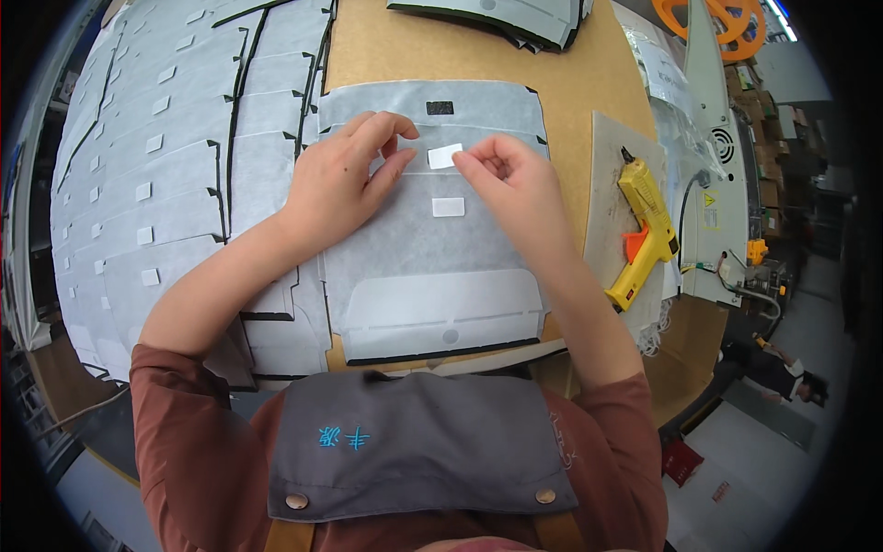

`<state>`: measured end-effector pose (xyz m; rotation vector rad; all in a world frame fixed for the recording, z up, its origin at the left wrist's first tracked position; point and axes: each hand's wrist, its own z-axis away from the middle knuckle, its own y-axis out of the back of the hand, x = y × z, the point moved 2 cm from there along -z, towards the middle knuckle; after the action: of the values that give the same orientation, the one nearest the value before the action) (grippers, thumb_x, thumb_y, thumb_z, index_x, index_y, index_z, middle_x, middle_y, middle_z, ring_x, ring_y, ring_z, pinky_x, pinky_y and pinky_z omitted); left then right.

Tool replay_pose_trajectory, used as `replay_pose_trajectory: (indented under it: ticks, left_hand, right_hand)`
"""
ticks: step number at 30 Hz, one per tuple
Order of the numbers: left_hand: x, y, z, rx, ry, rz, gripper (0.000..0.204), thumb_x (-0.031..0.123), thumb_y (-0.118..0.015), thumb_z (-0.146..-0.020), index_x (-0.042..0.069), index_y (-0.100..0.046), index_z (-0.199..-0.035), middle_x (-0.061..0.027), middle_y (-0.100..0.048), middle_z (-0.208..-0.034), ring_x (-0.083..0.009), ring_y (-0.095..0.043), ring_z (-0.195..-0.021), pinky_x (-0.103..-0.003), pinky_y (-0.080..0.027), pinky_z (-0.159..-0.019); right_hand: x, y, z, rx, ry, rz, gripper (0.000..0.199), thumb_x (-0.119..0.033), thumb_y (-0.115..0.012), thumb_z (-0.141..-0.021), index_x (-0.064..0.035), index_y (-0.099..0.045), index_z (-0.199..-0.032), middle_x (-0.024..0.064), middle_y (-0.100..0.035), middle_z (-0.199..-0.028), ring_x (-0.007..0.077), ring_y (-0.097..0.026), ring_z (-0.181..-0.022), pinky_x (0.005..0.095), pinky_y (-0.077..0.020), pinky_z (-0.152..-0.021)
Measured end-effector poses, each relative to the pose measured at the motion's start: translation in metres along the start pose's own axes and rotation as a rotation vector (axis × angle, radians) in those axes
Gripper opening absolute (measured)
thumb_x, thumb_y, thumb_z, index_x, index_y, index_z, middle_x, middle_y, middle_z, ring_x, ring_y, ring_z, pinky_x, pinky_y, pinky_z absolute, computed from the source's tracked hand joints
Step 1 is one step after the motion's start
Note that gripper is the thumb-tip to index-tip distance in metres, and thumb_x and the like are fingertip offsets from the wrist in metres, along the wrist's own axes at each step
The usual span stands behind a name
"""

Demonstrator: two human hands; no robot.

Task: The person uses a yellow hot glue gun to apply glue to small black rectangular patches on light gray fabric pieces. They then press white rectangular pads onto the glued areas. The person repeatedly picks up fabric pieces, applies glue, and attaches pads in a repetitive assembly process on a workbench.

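To your right a yellow hot-glue gun (647, 230) with an orange trigger is lying on a grey mat (607, 193), its nozzle pointing away from you. Rows of overlapping grey fabric pieces (156, 175) are covering the counter (589, 74) on your left. Another stack (515, 18) is sitting at the far edge, and an orange reel (727, 23) is showing beyond.

We've got the fabric panel (432, 267) flat on the table (589, 83), right in front of us. Two small patches on it: upper patch (444, 155) btwn our left hand (345, 175) and right hand (515, 179), lower patch (448, 207) just below it. Left of the panel: overlapping rows of panels (156, 184). Right: glue gun (648, 230) on a board (607, 184), machine (722, 175) beyond. Behind, at the far edge: another stack (497, 18).
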<state>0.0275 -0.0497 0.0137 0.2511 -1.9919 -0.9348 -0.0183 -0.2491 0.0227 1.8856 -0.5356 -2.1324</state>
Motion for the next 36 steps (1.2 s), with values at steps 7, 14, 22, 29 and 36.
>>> replay_pose_trajectory:
  ticks: [7, 14, 22, 29, 36]
  left_hand:
    - [-0.008, -0.013, 0.006, -0.019, -0.113, -0.091, 0.021, 0.011, -0.068, -0.088, 0.015, -0.065, -0.108, -0.0024, -0.063, -0.09, -0.0178, -0.064, -0.065, -0.03, -0.05, -0.056]
    - [-0.006, -0.013, 0.007, -0.064, -0.14, -0.175, 0.025, 0.016, -0.066, -0.089, 0.02, -0.067, -0.114, 0.0004, -0.06, -0.09, -0.0174, -0.064, -0.072, -0.031, -0.052, -0.058]
    - [-0.008, -0.016, 0.008, -0.086, -0.169, -0.242, 0.026, 0.017, -0.067, -0.087, 0.02, -0.069, -0.113, 0.0005, -0.059, -0.09, -0.0167, -0.064, -0.073, -0.031, -0.052, -0.059]
    - [-0.005, -0.016, 0.009, -0.074, -0.179, -0.245, 0.028, 0.016, -0.067, -0.087, 0.021, -0.069, -0.115, 0.0011, -0.058, -0.089, -0.0161, -0.063, -0.072, -0.03, -0.052, -0.058]
    - [-0.007, -0.019, 0.009, -0.038, -0.23, -0.261, 0.032, 0.013, -0.07, -0.085, 0.023, -0.07, -0.115, 0.0014, -0.059, -0.087, -0.0163, -0.062, -0.064, -0.029, -0.05, -0.054]
  right_hand:
    - [0.018, -0.015, -0.014, 0.018, -0.026, 0.166, 0.021, -0.024, -0.069, -0.087, -0.0048, -0.064, -0.08, 0.0025, -0.057, -0.061, 0.0147, -0.052, -0.055, 0.0322, -0.0416, -0.054]
    - [0.021, -0.013, -0.014, 0.021, 0.002, 0.227, 0.021, -0.024, -0.069, -0.087, -0.0056, -0.064, -0.078, 0.0032, -0.059, -0.063, 0.0162, -0.054, -0.056, 0.0328, -0.0425, -0.054]
    - [0.016, -0.01, -0.012, 0.044, 0.034, 0.284, 0.015, -0.02, -0.07, -0.086, -0.0069, -0.064, -0.087, 0.0054, -0.06, -0.073, 0.018, -0.056, -0.061, 0.034, -0.0445, -0.056]
    - [0.01, -0.005, 0.023, 0.124, 0.426, 0.693, 0.036, -0.02, -0.071, -0.085, -0.0182, -0.066, -0.121, 0.0034, -0.052, -0.086, 0.0202, -0.055, -0.072, 0.035, -0.047, -0.062]
    - [0.018, -0.006, 0.027, 0.092, 0.465, 0.874, 0.034, -0.027, -0.07, -0.086, -0.0254, -0.069, -0.12, 0.001, -0.05, -0.083, 0.0194, -0.055, -0.072, 0.0338, -0.0482, -0.062]
